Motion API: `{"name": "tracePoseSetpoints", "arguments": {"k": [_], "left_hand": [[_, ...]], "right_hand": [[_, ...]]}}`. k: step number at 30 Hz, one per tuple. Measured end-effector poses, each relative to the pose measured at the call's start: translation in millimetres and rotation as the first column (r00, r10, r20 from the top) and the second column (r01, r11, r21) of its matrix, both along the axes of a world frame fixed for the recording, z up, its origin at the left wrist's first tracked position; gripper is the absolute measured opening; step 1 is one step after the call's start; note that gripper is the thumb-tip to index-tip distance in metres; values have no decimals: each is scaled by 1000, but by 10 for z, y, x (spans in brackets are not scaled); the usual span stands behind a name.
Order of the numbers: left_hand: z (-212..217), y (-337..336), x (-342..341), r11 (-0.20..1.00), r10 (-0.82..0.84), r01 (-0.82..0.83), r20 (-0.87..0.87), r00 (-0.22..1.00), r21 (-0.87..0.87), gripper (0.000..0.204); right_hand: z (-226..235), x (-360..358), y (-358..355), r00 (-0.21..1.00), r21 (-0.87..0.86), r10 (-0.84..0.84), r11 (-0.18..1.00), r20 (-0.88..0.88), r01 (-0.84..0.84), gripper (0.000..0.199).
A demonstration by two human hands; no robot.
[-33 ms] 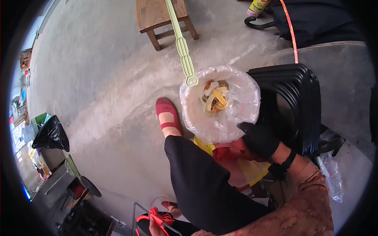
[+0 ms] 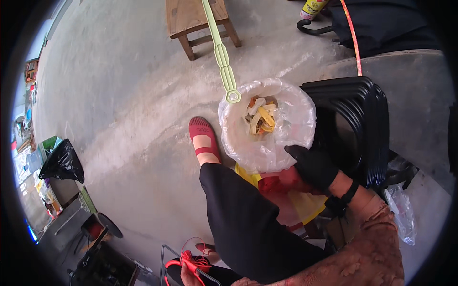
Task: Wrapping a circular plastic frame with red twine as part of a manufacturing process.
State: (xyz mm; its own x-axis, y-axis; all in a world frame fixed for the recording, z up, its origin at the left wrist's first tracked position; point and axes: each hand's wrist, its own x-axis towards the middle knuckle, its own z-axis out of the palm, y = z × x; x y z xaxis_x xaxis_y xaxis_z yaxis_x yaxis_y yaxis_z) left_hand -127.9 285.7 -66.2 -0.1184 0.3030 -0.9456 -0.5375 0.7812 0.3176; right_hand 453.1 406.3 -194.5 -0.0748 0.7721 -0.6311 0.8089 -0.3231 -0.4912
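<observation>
A round bin [image 2: 228, 143] lined with clear plastic stands in front of me, with fruit peels [image 2: 263, 120] and other scraps inside. My right hand [image 2: 312, 168], in a black glove, is closed at the bin's near right side. Its thumb lies against the liner and its other fingers are mostly hidden. Crumpled red and yellow material [image 2: 281, 183] sits directly beneath that hand. At the lower edge, my left hand [image 2: 190, 279] is closed around a bundle of red cord [image 2: 191, 262], beside a bent grey metal rod [image 2: 164, 252].
Black rounded frames [image 2: 367, 128] are stacked right of the bin. A wooden stool [image 2: 195, 19] stands ahead, and a pale green plastic strip [image 2: 222, 57] reaches to the bin's rim. A black umbrella [image 2: 381, 28] lies far right. A black bag [image 2: 63, 164] hangs at left.
My right thumb has shifted slightly left and up over the liner. The left hand and the red cord look the same.
</observation>
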Motion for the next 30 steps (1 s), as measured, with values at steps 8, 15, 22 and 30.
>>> {"name": "tracePoseSetpoints", "arguments": {"k": [8,15,22,30], "left_hand": [[81,300,537,991,58,-83,-237,970,-100,38],[108,222,490,998,-25,8,-268,963,-63,40],[47,230,552,997,46,-55,-157,986,-53,41],[23,165,439,998,64,-64,-120,991,2,43]], "right_hand": [[-342,66,-179,984,402,114,901,138,-161,36],[-17,94,131,976,391,153,898,153,-202,32],[423,-70,607,938,376,306,860,164,-346,16],[433,73,396,962,439,217,858,163,-268,29]]}}
